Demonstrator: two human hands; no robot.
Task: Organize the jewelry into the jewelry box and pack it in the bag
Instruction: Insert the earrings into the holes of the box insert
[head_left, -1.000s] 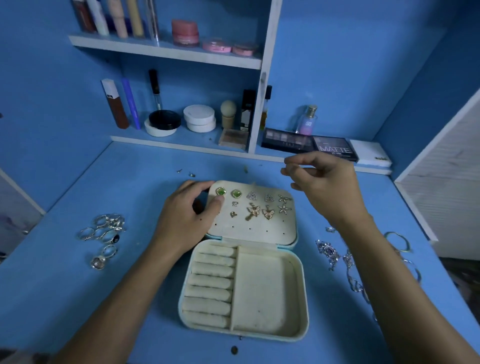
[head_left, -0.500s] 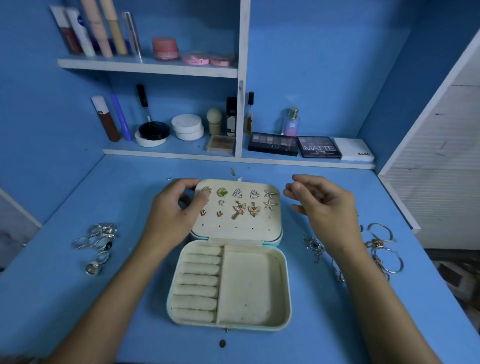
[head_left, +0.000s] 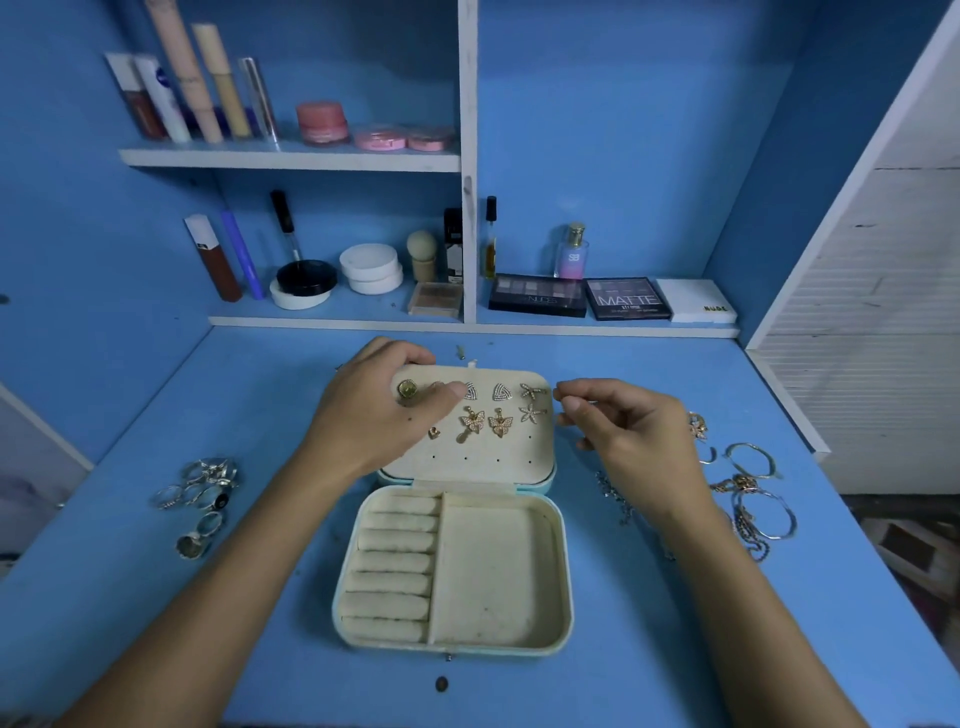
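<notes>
Under the left hand (head_left: 382, 415), one earring (head_left: 435, 388) seems partly hidden.

An open cream-lined jewelry box (head_left: 498, 571) lies mid-worktop (head_left: 260, 649), its earring-studded lid panel (head_left: 483, 447) behind the tray. A cluster of silver rings (head_left: 200, 499) lies to its left, thin metal bangles and chains (head_left: 753, 499) to its right, a white cosmetics shelf (head_left: 467, 325) behind.

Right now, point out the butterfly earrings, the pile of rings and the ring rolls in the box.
butterfly earrings (head_left: 485, 422): head view, between the pair, left one's wing.
pile of rings (head_left: 205, 493): head view, middle of the heap.
ring rolls (head_left: 395, 564): head view, a middle roll.
</notes>
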